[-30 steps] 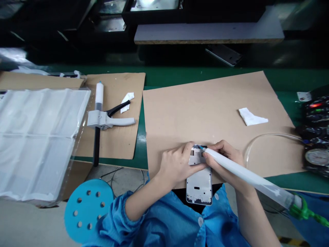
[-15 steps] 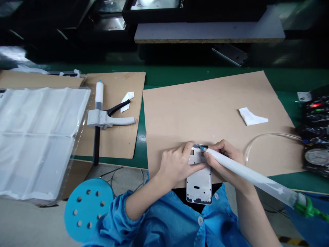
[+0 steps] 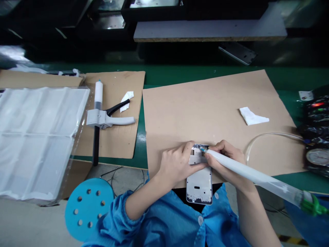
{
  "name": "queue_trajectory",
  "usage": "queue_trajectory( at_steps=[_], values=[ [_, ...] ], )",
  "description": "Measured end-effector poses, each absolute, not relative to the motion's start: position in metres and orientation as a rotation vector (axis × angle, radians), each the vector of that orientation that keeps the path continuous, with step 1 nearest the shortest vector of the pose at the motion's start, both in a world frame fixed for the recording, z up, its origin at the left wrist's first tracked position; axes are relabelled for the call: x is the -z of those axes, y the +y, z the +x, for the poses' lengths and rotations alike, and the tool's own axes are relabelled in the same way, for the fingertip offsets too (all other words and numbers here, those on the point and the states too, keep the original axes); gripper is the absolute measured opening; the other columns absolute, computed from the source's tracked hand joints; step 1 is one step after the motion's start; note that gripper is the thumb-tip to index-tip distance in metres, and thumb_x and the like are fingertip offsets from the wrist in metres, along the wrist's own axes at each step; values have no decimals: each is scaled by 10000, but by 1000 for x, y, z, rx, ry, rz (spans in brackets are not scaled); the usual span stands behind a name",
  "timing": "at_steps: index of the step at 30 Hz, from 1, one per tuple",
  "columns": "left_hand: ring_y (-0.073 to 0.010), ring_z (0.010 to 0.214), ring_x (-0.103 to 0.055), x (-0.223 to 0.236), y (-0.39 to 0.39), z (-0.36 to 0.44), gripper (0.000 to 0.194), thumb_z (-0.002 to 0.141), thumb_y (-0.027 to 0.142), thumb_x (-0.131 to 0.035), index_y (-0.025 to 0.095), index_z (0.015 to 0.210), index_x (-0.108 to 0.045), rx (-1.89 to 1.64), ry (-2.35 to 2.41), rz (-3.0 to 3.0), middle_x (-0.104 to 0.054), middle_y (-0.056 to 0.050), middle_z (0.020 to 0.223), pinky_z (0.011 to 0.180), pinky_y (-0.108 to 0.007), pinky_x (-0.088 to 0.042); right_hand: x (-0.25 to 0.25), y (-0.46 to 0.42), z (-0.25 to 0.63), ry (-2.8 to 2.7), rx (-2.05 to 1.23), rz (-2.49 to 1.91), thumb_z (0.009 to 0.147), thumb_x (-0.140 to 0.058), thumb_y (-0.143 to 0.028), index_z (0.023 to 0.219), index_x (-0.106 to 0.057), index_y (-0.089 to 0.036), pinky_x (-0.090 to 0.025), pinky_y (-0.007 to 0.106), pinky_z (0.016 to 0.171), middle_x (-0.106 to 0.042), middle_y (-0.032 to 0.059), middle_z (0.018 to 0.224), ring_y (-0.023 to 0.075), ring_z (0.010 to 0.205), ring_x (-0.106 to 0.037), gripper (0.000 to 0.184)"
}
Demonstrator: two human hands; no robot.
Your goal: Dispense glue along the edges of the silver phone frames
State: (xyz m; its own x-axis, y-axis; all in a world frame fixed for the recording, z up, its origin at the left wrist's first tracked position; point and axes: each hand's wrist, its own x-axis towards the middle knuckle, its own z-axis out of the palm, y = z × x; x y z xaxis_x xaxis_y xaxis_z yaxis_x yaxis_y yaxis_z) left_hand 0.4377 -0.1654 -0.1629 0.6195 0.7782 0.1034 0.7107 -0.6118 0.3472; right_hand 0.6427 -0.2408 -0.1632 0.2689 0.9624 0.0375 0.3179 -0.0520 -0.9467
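Note:
A silver phone frame (image 3: 199, 183) lies at the near edge of a large cardboard sheet (image 3: 200, 106). My left hand (image 3: 177, 164) is closed on the frame's upper left side and holds it down. My right hand (image 3: 226, 160) grips a long white dispensing syringe (image 3: 254, 176) like a pen. The syringe's blue tip rests on the top end of the frame. A green cap sits at the syringe's rear end, low on the right. A clear hose (image 3: 267, 136) curves over the cardboard behind my right hand.
A grey glue gun (image 3: 102, 116) with a white cartridge lies on a smaller cardboard to the left, next to a white wipe (image 3: 127, 99). Another wipe (image 3: 253, 116) lies on the big sheet. A plastic-wrapped white stack (image 3: 38, 137), a blue stool (image 3: 88, 207) and a gauge unit (image 3: 317, 137) surround the spot.
The syringe's rear end has swung slightly lower and to the right. Both hands stay on the frame in nearly the same place.

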Motion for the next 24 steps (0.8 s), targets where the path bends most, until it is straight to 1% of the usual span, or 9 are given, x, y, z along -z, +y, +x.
queue_trajectory(
  at_steps=[7, 16, 20, 24],
  values=[
    [-256, 790, -843, 163, -165, 438, 660, 968, 777, -806, 222, 1319, -739, -371, 1212, 2576, -871, -24, 1012, 552, -347, -465, 165, -241, 643, -1236, -826, -1552, 977, -867, -431, 944, -721, -230, -470, 259, 523, -726, 7, 769, 155, 595, -631, 250],
    [-253, 780, -844, 163, -166, 438, 665, 944, 768, -839, 224, 1314, -742, -395, 1212, 2590, -875, -19, 1027, 542, -353, -456, 163, -241, 643, -1229, -863, -1579, 987, -876, -463, 979, -739, -226, -508, 276, 551, -769, 35, 821, 175, 629, -662, 274],
    [-246, 770, -844, 163, -166, 438, 663, 934, 760, -854, 222, 1304, -742, -432, 1211, 2605, -873, -11, 1003, 537, -352, -454, 163, -240, 643, -1223, -887, -1568, 982, -874, -474, 985, -743, -219, -512, 273, 550, -777, 44, 836, 176, 632, -663, 287],
    [-239, 731, -834, 165, -165, 438, 664, 925, 767, -862, 221, 1283, -741, -496, 1203, 2640, -867, -1, 968, 512, -358, -439, 164, -240, 643, -1234, -889, -1575, 984, -873, -468, 994, -746, -219, -537, 269, 576, -790, 45, 860, 180, 666, -696, 280]
  ],
)
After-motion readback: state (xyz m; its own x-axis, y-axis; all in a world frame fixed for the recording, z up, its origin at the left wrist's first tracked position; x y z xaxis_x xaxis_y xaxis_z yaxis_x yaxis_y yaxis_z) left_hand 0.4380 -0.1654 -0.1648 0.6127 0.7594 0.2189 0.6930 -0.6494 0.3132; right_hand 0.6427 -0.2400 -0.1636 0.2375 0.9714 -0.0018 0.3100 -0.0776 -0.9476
